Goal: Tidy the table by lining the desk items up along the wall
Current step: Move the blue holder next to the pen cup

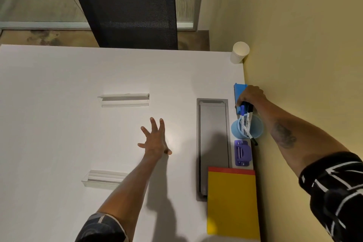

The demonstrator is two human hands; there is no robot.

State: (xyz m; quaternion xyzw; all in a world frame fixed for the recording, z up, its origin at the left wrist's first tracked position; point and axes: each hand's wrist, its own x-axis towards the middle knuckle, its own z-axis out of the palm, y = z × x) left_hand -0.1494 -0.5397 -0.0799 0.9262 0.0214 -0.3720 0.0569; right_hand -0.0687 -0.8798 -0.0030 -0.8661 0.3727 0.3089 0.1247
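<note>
White laminate surface [59,124] leaves open room across its middle, where the left hand [155,141] is spread with a wide grip, holding nothing. At the right edge, by the yellow wall [304,45], the right hand [250,95] grips a blue block eraser [240,89]. Nearer along that edge stand a pale blue plastic cup [255,129] of markers [245,122], a purple plastic hole punch [243,153] and a yellow notepad [231,202]. A white paper cup [239,52] fills the far corner. Two clear acrylic trays [124,100] lie well apart from the wall.
</note>
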